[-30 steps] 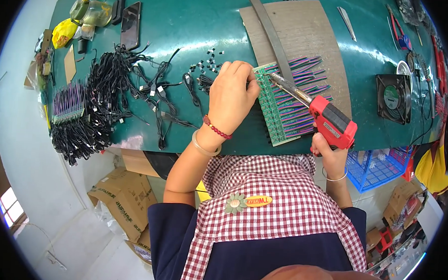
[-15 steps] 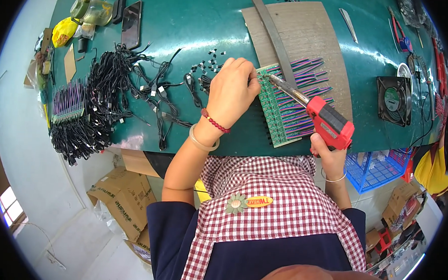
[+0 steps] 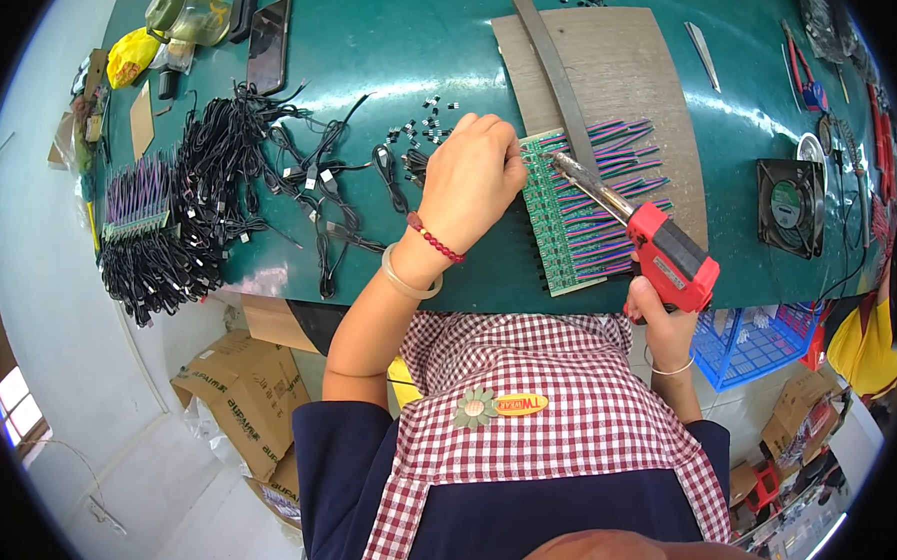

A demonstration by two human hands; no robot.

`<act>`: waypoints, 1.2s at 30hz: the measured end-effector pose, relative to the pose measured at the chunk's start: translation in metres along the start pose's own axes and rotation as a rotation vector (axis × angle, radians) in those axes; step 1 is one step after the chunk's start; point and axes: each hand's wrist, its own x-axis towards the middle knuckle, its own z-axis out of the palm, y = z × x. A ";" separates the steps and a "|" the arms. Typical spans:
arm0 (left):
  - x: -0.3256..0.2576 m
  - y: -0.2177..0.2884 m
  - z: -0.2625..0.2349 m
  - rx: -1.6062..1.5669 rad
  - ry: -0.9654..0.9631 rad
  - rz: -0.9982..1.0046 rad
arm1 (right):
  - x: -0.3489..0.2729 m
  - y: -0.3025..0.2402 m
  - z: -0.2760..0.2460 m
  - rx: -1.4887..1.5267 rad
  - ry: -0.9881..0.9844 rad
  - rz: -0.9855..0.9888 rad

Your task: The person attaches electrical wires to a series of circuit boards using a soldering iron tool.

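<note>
My left hand (image 3: 471,179) lies with curled fingers on the left edge of a green circuit board panel (image 3: 560,240); purple and pink wires run off the panel's right side. What the fingertips pinch is hidden. My right hand (image 3: 664,327) grips a red soldering gun (image 3: 670,256) by its handle. The gun's metal tip (image 3: 566,166) touches the upper part of the panel. The panel lies partly on a brown board (image 3: 627,78) on the green table (image 3: 398,68).
A heap of black cables (image 3: 202,189) and small black parts (image 3: 425,131) lie left of my hand. A second wired panel (image 3: 137,198), a phone (image 3: 269,44), a black fan (image 3: 790,207), tweezers (image 3: 704,53) and a blue basket (image 3: 756,343) are around. Cardboard boxes (image 3: 238,401) stand below.
The soldering gun has slid slightly down and to the right along the panel. My left hand has stayed in place on the panel's edge.
</note>
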 end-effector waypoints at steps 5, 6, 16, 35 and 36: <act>-0.001 0.001 0.001 0.010 0.016 0.011 | -0.002 0.002 0.002 0.002 -0.012 0.010; -0.001 0.001 0.001 0.022 0.020 0.009 | -0.004 0.002 0.003 0.011 -0.003 0.031; -0.003 0.004 0.004 0.055 0.064 0.031 | -0.009 0.005 0.006 0.020 0.022 0.041; -0.005 0.005 0.007 0.086 0.102 0.037 | -0.008 0.006 0.009 0.092 0.031 0.077; -0.004 0.005 0.007 0.096 0.100 0.032 | -0.008 0.007 0.009 0.061 0.013 0.052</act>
